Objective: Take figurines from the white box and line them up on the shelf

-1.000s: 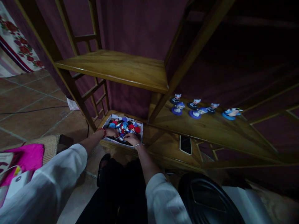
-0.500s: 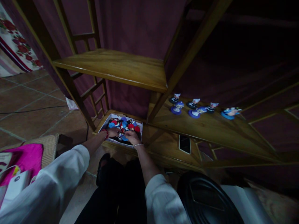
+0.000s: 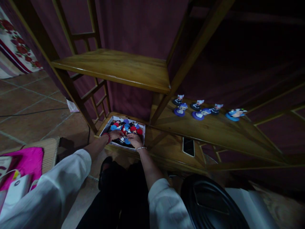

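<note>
A shallow white box [image 3: 144, 131] on the low wooden shelf holds several small figurines in blue, red, black and white. My left hand [image 3: 116, 135], with a red beaded bracelet, reaches in over the box's left side, its fingers closed. From the right comes my right hand [image 3: 134, 140], a thin bangle on its wrist and its fingers closed too. Between my fingertips is a small figurine [image 3: 127, 141] with a blue part, low over the others in the box. The fingers cover much of it.
On the shelf [image 3: 228, 133] at right stand several figurines [image 3: 182, 109] on round bases. A phone-like dark rectangle [image 3: 188, 147] lies lower. An upper shelf board [image 3: 114, 66] overhangs the box. A black round stool [image 3: 212, 203] is at my right; a pink cloth [image 3: 33, 159] lies left.
The figurine between my fingertips has turned or shifted slightly, and my hands have moved only a little over the box. The figurines on the right shelf stand as before.
</note>
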`<state>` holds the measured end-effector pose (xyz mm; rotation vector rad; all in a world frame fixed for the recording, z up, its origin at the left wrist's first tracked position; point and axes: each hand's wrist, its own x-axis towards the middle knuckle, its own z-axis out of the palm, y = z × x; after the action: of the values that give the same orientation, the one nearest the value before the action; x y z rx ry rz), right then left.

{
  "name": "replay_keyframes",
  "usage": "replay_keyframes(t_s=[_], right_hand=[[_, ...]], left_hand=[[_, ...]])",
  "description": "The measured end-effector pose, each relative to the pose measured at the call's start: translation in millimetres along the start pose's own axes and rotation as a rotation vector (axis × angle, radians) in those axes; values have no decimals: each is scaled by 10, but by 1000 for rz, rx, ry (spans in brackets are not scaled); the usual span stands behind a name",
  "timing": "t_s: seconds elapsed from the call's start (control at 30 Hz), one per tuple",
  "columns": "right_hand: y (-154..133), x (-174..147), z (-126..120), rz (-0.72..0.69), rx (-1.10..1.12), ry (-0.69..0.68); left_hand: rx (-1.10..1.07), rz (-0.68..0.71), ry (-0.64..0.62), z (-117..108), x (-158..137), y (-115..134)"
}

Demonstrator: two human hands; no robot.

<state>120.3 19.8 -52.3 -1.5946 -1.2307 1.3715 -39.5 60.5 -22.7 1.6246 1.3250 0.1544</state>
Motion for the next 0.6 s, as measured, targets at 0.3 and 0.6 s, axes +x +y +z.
replay_keyframes(t_s=[0.3,0.6], right_hand=[[-56,-32,-6,-48,35,-5],[-117,-85,-40,-100,91,8]], left_hand=[[-104,-30,14,3,86,-176],[-227,13,-33,-3,-23,-70]])
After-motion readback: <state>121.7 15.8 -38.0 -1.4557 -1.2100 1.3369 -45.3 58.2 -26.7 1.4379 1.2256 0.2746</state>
